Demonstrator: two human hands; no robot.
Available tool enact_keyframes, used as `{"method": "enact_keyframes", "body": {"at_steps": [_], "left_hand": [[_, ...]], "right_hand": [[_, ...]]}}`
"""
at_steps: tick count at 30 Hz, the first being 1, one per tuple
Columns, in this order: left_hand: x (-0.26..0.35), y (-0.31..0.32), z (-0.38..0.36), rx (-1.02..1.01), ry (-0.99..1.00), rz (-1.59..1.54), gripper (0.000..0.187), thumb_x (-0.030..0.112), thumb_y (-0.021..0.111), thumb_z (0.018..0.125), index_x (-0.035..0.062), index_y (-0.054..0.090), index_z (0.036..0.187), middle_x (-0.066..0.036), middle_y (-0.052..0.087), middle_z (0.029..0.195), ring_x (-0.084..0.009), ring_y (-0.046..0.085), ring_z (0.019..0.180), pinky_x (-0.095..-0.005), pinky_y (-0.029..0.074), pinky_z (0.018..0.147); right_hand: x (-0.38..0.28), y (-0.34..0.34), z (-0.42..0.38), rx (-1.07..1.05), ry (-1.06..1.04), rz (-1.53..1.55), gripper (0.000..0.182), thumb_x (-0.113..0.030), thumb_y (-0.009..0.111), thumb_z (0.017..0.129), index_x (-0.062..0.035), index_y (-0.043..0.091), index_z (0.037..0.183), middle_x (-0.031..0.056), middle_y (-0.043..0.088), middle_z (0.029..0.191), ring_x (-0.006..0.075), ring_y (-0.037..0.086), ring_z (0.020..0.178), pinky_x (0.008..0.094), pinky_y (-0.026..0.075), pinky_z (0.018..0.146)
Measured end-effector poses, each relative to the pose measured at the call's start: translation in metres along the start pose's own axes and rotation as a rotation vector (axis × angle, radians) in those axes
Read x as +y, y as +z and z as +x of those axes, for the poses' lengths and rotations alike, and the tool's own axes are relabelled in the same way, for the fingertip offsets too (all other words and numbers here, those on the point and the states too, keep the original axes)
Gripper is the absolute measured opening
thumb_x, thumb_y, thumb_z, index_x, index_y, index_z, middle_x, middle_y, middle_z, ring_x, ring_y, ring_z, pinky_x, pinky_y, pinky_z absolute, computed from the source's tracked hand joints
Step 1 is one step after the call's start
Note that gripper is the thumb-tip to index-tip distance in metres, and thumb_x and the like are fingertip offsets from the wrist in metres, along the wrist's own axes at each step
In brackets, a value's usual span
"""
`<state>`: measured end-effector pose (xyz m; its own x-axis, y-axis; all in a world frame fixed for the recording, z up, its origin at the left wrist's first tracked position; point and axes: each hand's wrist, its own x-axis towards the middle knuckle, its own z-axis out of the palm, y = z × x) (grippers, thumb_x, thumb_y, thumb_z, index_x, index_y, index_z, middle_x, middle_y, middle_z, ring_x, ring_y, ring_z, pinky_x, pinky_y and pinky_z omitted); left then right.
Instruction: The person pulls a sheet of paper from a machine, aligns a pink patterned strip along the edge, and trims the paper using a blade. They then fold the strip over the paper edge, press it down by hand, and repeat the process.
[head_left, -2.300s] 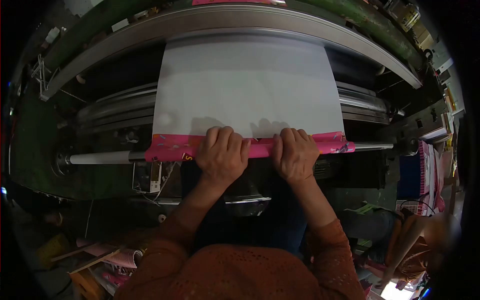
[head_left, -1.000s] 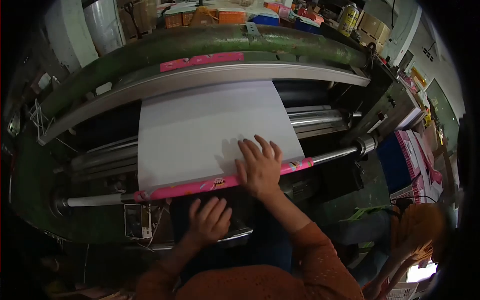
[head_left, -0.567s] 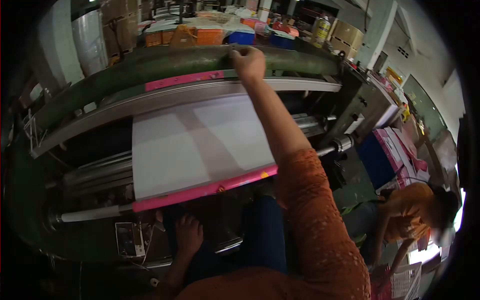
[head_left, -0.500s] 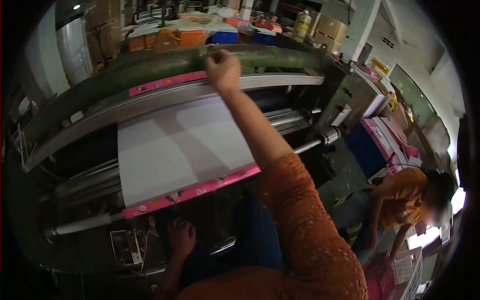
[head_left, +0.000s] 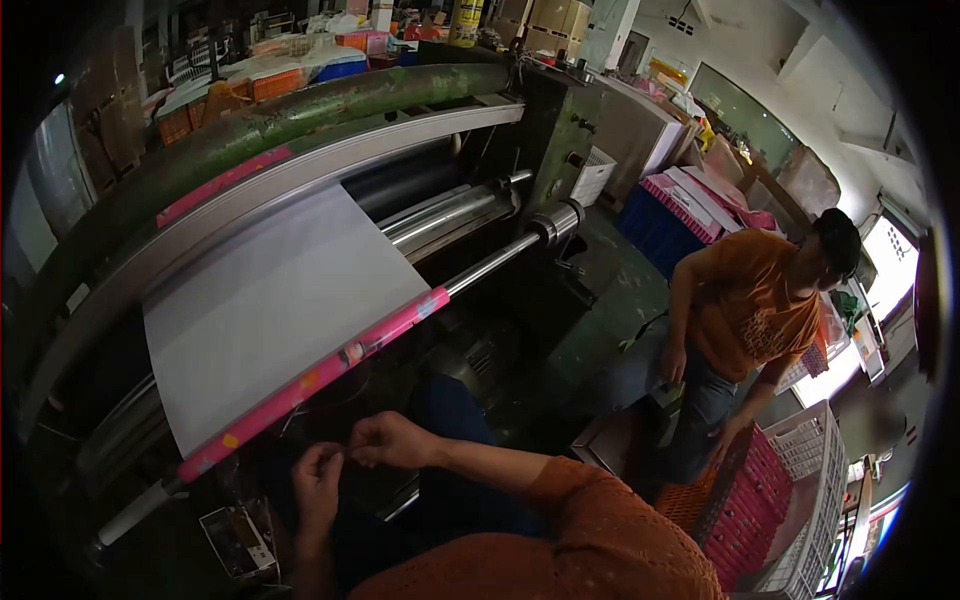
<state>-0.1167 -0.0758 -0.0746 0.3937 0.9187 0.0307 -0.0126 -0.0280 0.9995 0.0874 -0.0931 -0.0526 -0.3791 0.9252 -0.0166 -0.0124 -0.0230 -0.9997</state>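
Close together in front of the machine are my left hand and my right hand, fingertips almost meeting. Both are pinched closed; whatever sits between the fingers is too small to make out. Just beyond them lies a pink printed roll on a metal shaft. A wide white sheet runs from that roll up to a pale metal bar. Behind the bar, a strip of pink printed material shows against a green roller or beam.
To the right, a co-worker in an orange shirt leans with one hand over a white crate of pink pieces. A blue bin with pink sheets stands behind. A small open box sits at lower left.
My right hand has come down from the bar at the back to beside my left hand. My left hand has risen slightly, and the view has turned right.
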Motion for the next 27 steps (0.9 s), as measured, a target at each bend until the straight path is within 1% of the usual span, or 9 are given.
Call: {"method": "enact_keyframes", "body": {"at_steps": [2,4,5,7,8,13,21,23,27], "left_hand": [[-0.009,0.002,0.001,0.001,-0.07,0.047,0.016,0.007,0.06,0.088,-0.0007,0.06,0.103,-0.01,0.063,0.1,-0.0163,0.059,0.094,-0.0293,0.046,0.082],[-0.014,-0.002,0.001,0.258,0.119,0.678,0.018,0.011,0.065,0.084,-0.0001,0.062,0.099,-0.014,0.063,0.105,-0.0282,0.059,0.1,-0.0388,0.046,0.088],[-0.023,-0.009,0.0,0.274,0.116,0.686,0.018,0.011,0.065,0.084,-0.0001,0.062,0.099,-0.014,0.063,0.105,-0.0282,0.059,0.1,-0.0388,0.046,0.088],[-0.049,-0.028,-0.006,0.276,0.198,1.218,0.022,0.015,0.066,0.082,0.0023,0.062,0.1,-0.016,0.06,0.113,-0.0348,0.053,0.109,-0.0452,0.041,0.096],[-0.059,-0.031,-0.008,0.297,0.189,1.223,0.022,0.015,0.066,0.082,0.0023,0.062,0.1,-0.016,0.06,0.113,-0.0348,0.053,0.109,-0.0452,0.041,0.096],[-0.071,-0.031,-0.008,0.178,0.094,1.343,0.025,0.021,0.067,0.078,0.0037,0.064,0.095,-0.014,0.058,0.115,-0.033,0.046,0.119,-0.0507,0.032,0.103],[-0.069,-0.027,-0.008,0.213,0.079,1.344,0.023,0.023,0.066,0.078,0.0042,0.066,0.091,-0.012,0.059,0.112,-0.0313,0.047,0.119,-0.0495,0.032,0.103],[-0.069,-0.028,-0.009,0.221,0.082,1.354,0.023,0.023,0.066,0.078,0.0041,0.066,0.091,-0.012,0.06,0.111,-0.031,0.047,0.118,-0.0492,0.032,0.103],[-0.066,-0.027,-0.009,0.263,0.163,1.275,0.022,0.022,0.067,0.076,0.0043,0.065,0.089,-0.012,0.06,0.109,-0.0306,0.049,0.116,-0.0476,0.034,0.102]], "right_hand": [[-0.005,-0.012,-0.016,0.197,-0.001,-0.562,0.012,-0.015,0.064,0.084,-0.0043,0.061,0.09,0.0136,0.063,0.075,0.0239,0.065,0.071,0.0328,0.052,0.064],[0.029,-0.028,-0.028,0.268,0.022,-0.732,0.013,-0.016,0.063,0.083,-0.0047,0.061,0.09,0.0144,0.063,0.078,0.0281,0.065,0.074,0.0363,0.052,0.065],[0.048,-0.035,-0.031,0.347,0.045,-0.911,0.014,-0.016,0.062,0.083,-0.0052,0.061,0.091,0.0152,0.064,0.08,0.0323,0.065,0.077,0.0399,0.052,0.066],[0.071,-0.036,-0.039,0.323,-0.01,-0.952,0.014,-0.017,0.06,0.082,-0.0063,0.06,0.091,0.015,0.064,0.083,0.0348,0.064,0.08,0.0431,0.051,0.068],[0.08,-0.037,-0.04,0.314,-0.053,-0.996,0.014,-0.017,0.059,0.081,-0.0073,0.058,0.09,0.0148,0.064,0.086,0.0373,0.062,0.083,0.0463,0.05,0.07],[0.081,-0.037,-0.036,0.294,0.011,-1.006,0.014,-0.018,0.059,0.081,-0.0074,0.058,0.091,0.0146,0.064,0.088,0.036,0.062,0.086,0.0453,0.05,0.07],[0.082,-0.036,-0.035,0.298,-0.073,-1.041,0.01,-0.014,0.06,0.082,-0.0074,0.059,0.089,0.0137,0.064,0.085,0.0351,0.063,0.082,0.0426,0.051,0.067],[0.073,-0.034,-0.035,0.266,0.05,-1.098,0.016,-0.015,0.061,0.08,-0.0074,0.06,0.095,0.0143,0.065,0.09,0.0349,0.063,0.085,0.0432,0.051,0.071],[0.069,-0.031,-0.033,0.233,0.022,-1.087,0.015,-0.015,0.062,0.08,-0.0074,0.062,0.093,0.0148,0.066,0.089,0.0347,0.064,0.084,0.0426,0.052,0.07]]}}
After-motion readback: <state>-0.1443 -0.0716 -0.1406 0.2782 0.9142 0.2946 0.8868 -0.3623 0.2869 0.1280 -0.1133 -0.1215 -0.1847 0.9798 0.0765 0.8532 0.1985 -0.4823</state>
